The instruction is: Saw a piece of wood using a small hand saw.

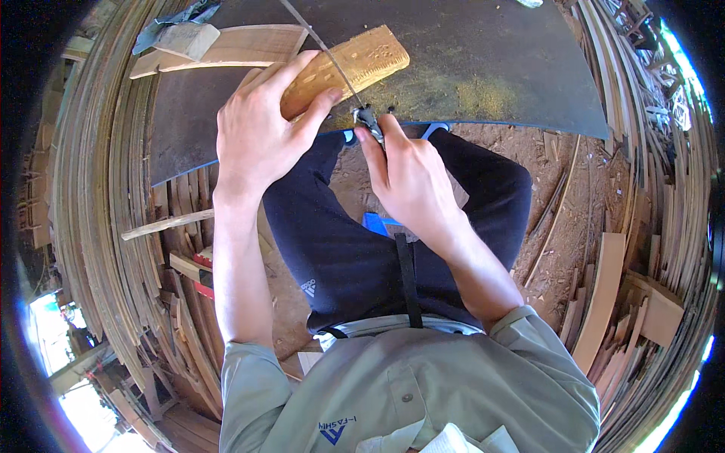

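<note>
A yellowish-brown wooden block (370, 57) lies on the dark tabletop (483, 45), with small notches and pits on its surface. My left hand (260, 124) grips its near left end, thumb on one side and fingers on the other. Across the block runs a long thin metal tool (313, 34), like a narrow file or saw blade; frames do not settle which. Its dark, wrapped-looking handle end (365, 116) is in my right hand (411, 162), closed round it close to the table's near edge. The tool's far end leaves the picture at the top.
Sawdust (483, 98) is scattered on the table. At the table's far left lie a curved board (249, 45) and a small wood block (187, 40). Long wood strips (98, 151) are stacked at left, more planks (600, 302) at right. A loose stick (170, 224) juts out beside my left forearm.
</note>
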Demonstrator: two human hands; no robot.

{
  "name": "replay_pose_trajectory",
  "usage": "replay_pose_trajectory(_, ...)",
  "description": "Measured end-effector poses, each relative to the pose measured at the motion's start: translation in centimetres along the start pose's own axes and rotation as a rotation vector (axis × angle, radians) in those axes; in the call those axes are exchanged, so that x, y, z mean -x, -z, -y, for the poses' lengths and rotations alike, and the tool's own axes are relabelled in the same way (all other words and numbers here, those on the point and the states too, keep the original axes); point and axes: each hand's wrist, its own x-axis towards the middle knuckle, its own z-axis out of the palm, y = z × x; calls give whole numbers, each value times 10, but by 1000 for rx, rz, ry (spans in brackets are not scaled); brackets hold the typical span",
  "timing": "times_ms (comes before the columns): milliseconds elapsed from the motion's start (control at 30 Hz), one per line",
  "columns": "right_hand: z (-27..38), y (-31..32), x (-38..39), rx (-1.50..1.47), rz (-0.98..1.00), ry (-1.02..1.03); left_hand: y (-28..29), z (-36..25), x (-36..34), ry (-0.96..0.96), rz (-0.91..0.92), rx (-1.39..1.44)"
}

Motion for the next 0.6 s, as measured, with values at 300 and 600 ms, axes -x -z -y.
replay_pose_trajectory(300, 6, -2, 1, 102, 40, -67, -1, 3, 1, -14, -26, -3)
replay_pose_trajectory(600, 2, -5, 6, 100, 78, -98, -3, 8, 2, 2, 13, -18)
